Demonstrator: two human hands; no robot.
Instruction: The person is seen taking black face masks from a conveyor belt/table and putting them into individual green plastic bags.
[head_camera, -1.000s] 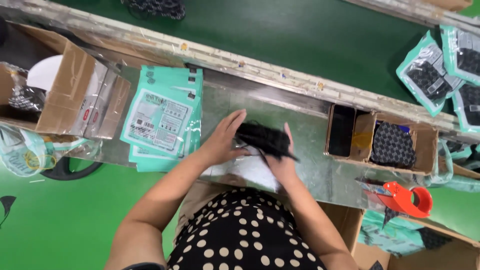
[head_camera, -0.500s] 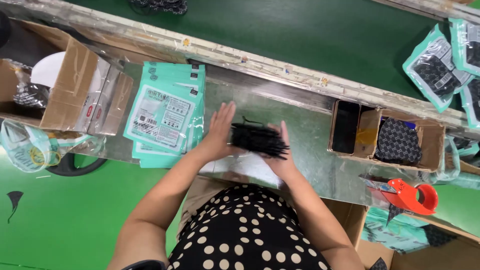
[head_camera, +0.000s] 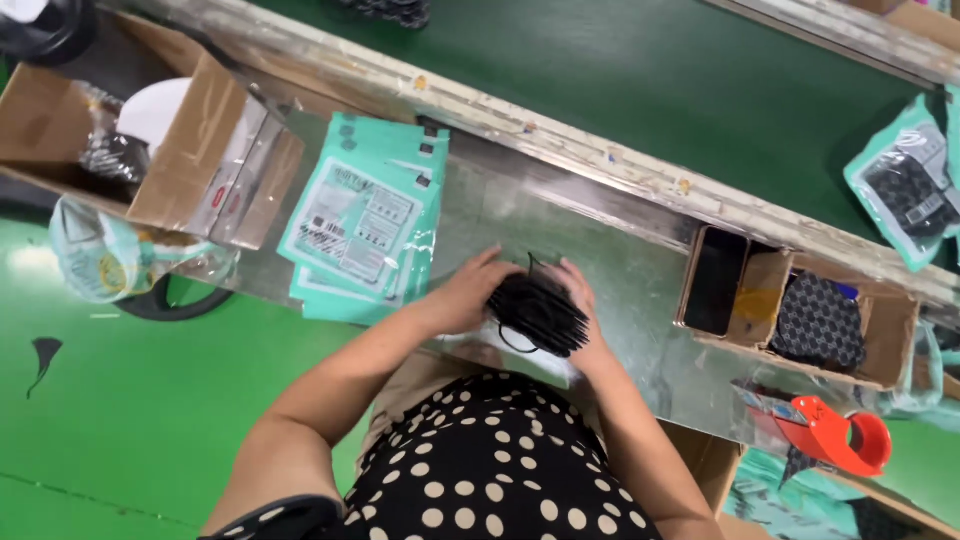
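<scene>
A stack of black face masks (head_camera: 538, 312) sits between my two hands above the metal worktop (head_camera: 620, 250). My left hand (head_camera: 462, 296) presses against the stack's left side with fingers spread. My right hand (head_camera: 582, 310) holds the right side, mostly hidden behind the stack. Thin black ear loops hang off the stack. To the left lies a pile of teal packaging bags (head_camera: 365, 225) with white printed panels. A clear bag lies on the worktop under the stack, partly hidden.
An open cardboard box (head_camera: 150, 150) stands at the left, a smaller box (head_camera: 800, 320) with black patterned items at the right. A red tape dispenser (head_camera: 835, 435) lies lower right. A dark green conveyor belt (head_camera: 650, 90) carries a filled teal bag (head_camera: 905, 195).
Both hands have drawn the mask stack slightly toward me and squared it. The camera view has shifted a little; nothing else moved.
</scene>
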